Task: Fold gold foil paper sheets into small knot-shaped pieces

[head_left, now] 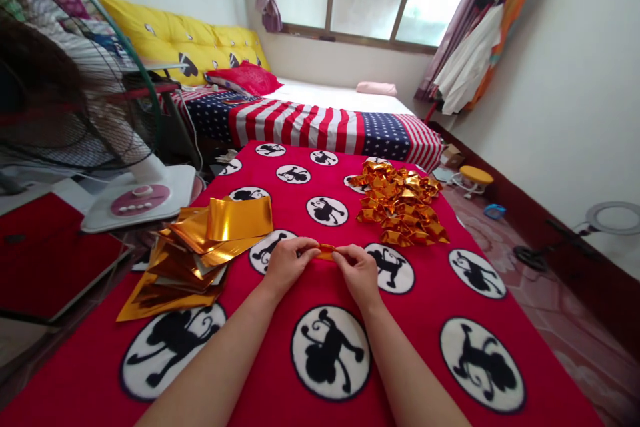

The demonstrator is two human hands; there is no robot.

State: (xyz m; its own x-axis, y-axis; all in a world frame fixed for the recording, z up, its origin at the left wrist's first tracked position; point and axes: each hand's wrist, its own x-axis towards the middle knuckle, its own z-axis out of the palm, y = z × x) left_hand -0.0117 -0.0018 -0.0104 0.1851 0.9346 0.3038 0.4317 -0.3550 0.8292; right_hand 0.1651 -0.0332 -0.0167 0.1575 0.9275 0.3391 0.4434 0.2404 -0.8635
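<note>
Between my two hands is a narrow folded piece of gold foil paper [327, 252], held just above the red cloth. My left hand [291, 263] pinches its left end between thumb and fingers. At the right end, my right hand [357, 268] pinches it in the same way. To the left lies a loose stack of flat gold foil sheets [200, 247], spread unevenly. On the far right side of the cloth is a heap of folded gold foil pieces [400, 203], shaped like small ingots.
The red cloth [400, 360] with black monkey prints covers the table. A fan [135, 193] stands at the left beside a red flat box [45, 253]. Beyond the table is a bed [320, 127]; a yellow stool [475, 177] and a ring light [613, 218] are at the right.
</note>
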